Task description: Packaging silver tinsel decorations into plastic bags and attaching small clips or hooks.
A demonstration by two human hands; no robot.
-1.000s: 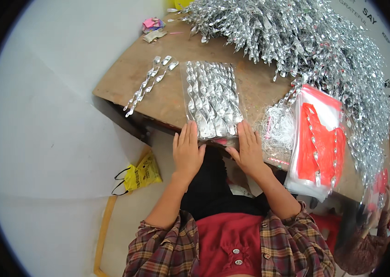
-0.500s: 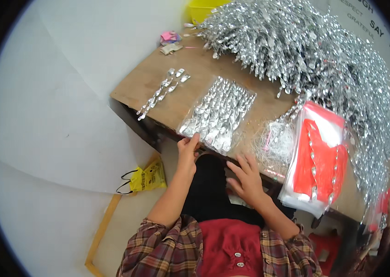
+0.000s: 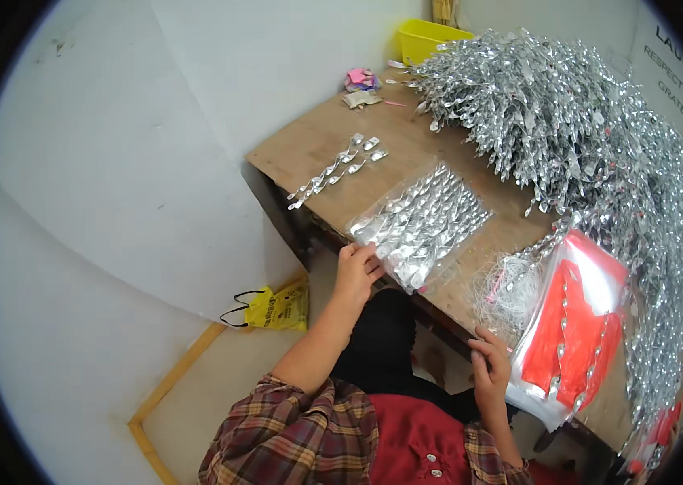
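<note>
pinched by the left hand (image 3: pixel 360 271): the edge of a clear, flat bag (image 3: pixel 369 227) of twisted silver strips (image 3: pixel 437 220); right hand (image 3: pixel 491 364) half-curled, grip unclear.

A flat, clear plastic bag (image 3: pixel 368 227), glossy and lightly wrinkled, lies slanted just beyond the left fingers (image 3: pixel 368 260), its near edge right at their tips; whether they pinch it cannot be told. Twisted silver strips (image 3: pixel 432 225) fill most of it, packed side by side, running away from those fingers toward the far right
</note>
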